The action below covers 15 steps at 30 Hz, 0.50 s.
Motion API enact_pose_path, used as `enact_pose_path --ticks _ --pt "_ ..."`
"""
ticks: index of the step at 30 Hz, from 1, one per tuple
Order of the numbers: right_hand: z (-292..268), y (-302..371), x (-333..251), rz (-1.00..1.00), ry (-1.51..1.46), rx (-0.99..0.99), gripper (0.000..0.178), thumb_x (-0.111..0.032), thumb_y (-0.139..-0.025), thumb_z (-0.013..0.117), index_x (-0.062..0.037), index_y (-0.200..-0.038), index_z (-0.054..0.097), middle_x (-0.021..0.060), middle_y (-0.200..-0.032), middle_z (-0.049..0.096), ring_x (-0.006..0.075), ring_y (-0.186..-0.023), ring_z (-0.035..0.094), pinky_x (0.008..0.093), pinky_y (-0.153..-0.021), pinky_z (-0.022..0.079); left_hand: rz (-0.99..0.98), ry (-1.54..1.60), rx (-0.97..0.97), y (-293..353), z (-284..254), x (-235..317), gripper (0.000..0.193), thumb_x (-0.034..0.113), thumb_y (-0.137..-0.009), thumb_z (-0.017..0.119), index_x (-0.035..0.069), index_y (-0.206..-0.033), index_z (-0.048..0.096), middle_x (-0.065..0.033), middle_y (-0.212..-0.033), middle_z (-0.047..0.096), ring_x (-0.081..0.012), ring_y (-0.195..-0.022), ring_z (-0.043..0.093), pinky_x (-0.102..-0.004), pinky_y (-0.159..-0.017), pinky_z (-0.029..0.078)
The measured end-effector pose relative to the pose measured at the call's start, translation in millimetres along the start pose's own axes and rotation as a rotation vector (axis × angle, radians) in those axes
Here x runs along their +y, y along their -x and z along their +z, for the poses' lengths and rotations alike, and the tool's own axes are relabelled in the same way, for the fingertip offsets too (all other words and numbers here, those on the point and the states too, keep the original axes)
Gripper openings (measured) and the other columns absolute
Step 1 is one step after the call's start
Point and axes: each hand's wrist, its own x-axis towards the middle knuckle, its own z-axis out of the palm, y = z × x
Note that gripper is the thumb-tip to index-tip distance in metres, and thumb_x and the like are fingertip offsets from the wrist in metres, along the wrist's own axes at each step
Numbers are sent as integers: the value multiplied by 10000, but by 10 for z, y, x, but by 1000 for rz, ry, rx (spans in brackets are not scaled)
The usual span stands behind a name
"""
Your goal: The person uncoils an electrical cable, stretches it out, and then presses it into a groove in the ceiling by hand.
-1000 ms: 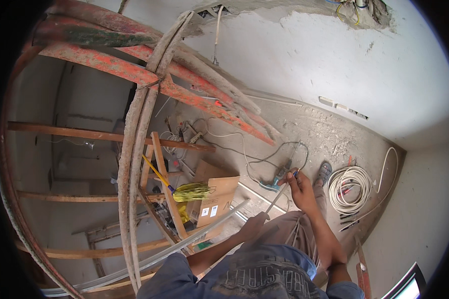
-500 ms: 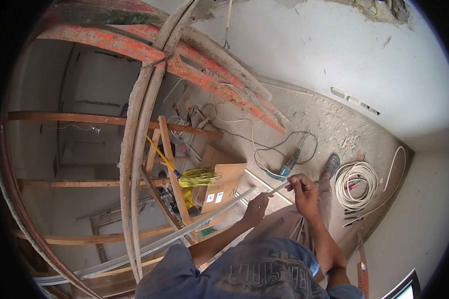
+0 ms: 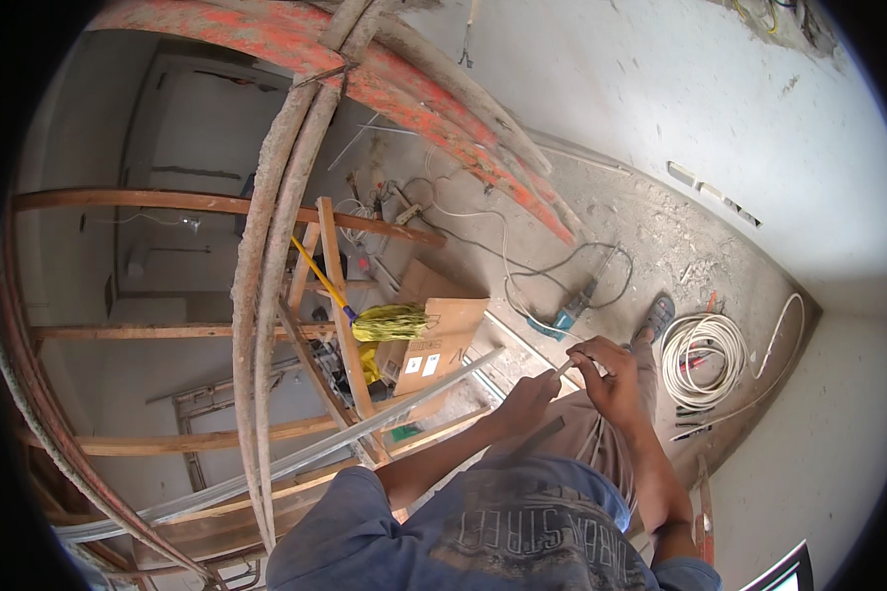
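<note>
My left hand (image 3: 528, 404) is closed around a thin, pale grey strip (image 3: 563, 369) in front of my body. My right hand (image 3: 607, 372) pinches the strip's far end, its fingers bent close together. Only a short length shows between the hands. Below my left hand a dark flat piece (image 3: 539, 436) sticks out toward my shirt; whether it belongs to the same strip I cannot tell. A long metal profile (image 3: 365, 426) slants from the lower left and ends beyond my left hand, apart from it.
Red scaffold bars (image 3: 443, 128) and a timber frame (image 3: 333, 295) stand at the left. A cardboard box (image 3: 453, 340), a yellow mop head (image 3: 389, 322), a blue-green power tool (image 3: 559, 323) and a coil of white cable (image 3: 702, 361) lie around my feet.
My left hand has moved right, closer to my right hand, so less of the strip shows between them. The scaffold bars sit higher in the view.
</note>
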Motion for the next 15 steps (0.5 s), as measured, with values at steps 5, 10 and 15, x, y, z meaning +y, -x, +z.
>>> enact_pose_path --ticks 5,10,15 --pt "-75 -40 -179 -9 -42 -87 60 9 -823 660 31 -879 664 148 -834 669 224 -761 654 304 -658 489 -5 7 -7 55 -29 -114 375 354 -1006 418 6 -920 527 -94 -662 511 -201 -620 525 -346 -606 418" --pt "-212 -206 -134 28 -89 57 132 -65 -861 672 18 -963 659 119 -830 670 182 -734 637 280 -673 482 100 -296 220 326 -296 -1582 158 102 -940 422 31 -988 554 -213 -834 565 -382 -801 578 -429 -715 460" --pt "-612 -505 0 240 -165 218 183 -127 -929 610 16 -1042 623 62 -825 657 96 -754 605 243 -704 477 -109 -380 953 22 -1764 -2129 416 302 -1033 369 -15 -888 596 -165 -676 539 -249 -616 503 -373 -604 420"
